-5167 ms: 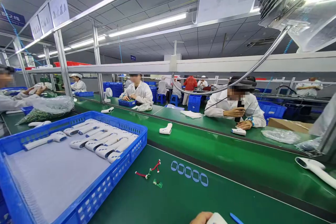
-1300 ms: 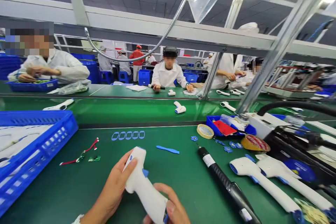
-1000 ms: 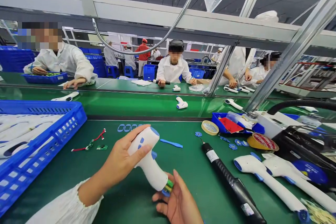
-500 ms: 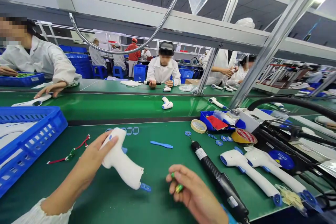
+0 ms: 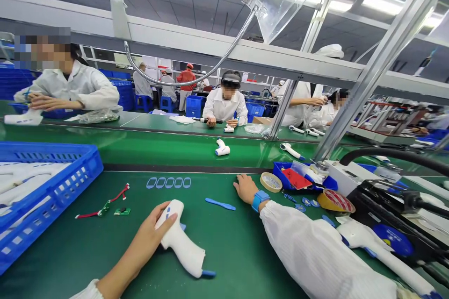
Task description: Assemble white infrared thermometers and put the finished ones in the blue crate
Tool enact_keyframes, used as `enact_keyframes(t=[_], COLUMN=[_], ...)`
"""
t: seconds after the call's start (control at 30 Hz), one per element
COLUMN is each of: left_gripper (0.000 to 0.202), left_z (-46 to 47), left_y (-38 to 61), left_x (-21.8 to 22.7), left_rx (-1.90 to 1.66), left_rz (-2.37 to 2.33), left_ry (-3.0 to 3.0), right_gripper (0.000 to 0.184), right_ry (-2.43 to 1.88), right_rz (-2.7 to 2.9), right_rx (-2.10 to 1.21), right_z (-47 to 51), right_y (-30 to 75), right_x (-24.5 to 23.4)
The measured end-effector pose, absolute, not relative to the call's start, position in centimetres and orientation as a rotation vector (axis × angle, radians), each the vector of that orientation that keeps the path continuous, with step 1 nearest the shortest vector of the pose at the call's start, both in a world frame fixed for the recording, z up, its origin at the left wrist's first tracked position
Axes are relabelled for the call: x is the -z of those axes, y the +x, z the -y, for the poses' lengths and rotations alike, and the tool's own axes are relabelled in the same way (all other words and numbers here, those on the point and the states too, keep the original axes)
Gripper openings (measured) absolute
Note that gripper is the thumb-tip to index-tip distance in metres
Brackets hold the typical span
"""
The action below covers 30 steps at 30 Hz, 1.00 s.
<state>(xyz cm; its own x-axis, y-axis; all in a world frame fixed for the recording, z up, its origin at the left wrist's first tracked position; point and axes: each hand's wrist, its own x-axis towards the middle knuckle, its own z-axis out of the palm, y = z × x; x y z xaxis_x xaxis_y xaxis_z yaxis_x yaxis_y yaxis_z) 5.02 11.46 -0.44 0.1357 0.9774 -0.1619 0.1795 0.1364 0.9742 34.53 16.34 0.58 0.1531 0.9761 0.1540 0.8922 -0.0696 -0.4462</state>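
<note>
While lamps point(image 5: 382, 3) glow, a green worktop point(image 5: 245, 261) spreads beneath the white device point(image 5: 183, 245).

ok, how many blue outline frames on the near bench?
5 visible: the blue frames sit side by side in one row beyond the left hand, right of the blue basket. The right sleeve could hide others.

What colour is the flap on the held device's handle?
Blue; the flap shows clearest in the head view.

The left hand point(image 5: 151, 230) is closed in a grip; the right hand point(image 5: 247, 189) extends forward, palm down, apparently half-curled.
</note>
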Motion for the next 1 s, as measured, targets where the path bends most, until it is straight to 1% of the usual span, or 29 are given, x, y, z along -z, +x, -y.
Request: enact_keyframes(t=[0.13,0.23,0.33,0.37,0.4,0.43,0.5,0.53,0.57,0.67,0.77,0.87,0.93,1.0], left_gripper=[0.058,0.047,0.040,0.039,0.039,0.040,0.045,0.046,0.044,0.028,0.021,0.022,0.031,0.050], left_z=[-11.5,-11.1,-10.1,-9.7,-9.3,-8.9,-8.2,-8.0,-7.9,-7.6,-7.4,-7.2,-7.3,-7.5], left_y=[4.7,4.5,4.4,4.4,4.5,4.6,5.0,5.3,5.6,6.7,7.4,7.6,7.5,7.3], left_x=[1.3,2.0,2.0,1.8,1.5,1.2,0.5,0.1,-0.3,-1.2,-1.4,-1.1,-1.1,-1.1], left_rx=[-0.910,-0.980,-1.027,-0.999,-0.942,-0.855,-0.648,-0.560,-0.490,-0.371,-0.318,-0.340,-0.354,-0.373], left_rz=[-1.327,-1.331,-1.193,-1.103,-1.008,-0.909,-0.743,-0.684,-0.637,-0.575,-0.576,-0.594,-0.609,-0.655], left_ry=[1.501,1.786,2.196,2.329,2.441,2.534,2.643,2.665,2.678,2.711,2.784,2.808,2.778,2.745], right_gripper=[0.033,0.032,0.029,0.031,0.036,0.048,0.066,0.069,0.067,0.050,0.046,0.041,0.037,0.042], right_ry=[-1.992,-1.907,-1.841,-1.785,-1.697,-1.620,-1.463,-1.400,-1.342,-1.214,-1.194,-1.264,-1.295,-1.327], right_rz=[1.959,2.096,2.222,2.344,2.472,2.579,2.764,2.825,2.873,2.946,2.880,2.589,2.269,1.868], right_rx=[-0.100,-0.015,0.035,0.173,0.332,0.457,0.568,0.579,0.575,0.540,0.446,0.400,0.364,0.196], right_z=[-13.8,-9.7,-4.6,-3.0,-1.7,-0.5,0.9,1.2,1.3,0.7,0.4,0.9,1.5,1.8], right_y=[35.8,38.3,41.7,42.7,43.6,44.3,44.8,44.6,44.2,42.7,42.1,42.0,41.3,39.6], right_x=[-2.4,-5.0,-6.2,-6.1,-5.8,-5.3,-4.3,-3.9,-3.6,-3.2,-3.1,-3.4,-4.1,-5.3])
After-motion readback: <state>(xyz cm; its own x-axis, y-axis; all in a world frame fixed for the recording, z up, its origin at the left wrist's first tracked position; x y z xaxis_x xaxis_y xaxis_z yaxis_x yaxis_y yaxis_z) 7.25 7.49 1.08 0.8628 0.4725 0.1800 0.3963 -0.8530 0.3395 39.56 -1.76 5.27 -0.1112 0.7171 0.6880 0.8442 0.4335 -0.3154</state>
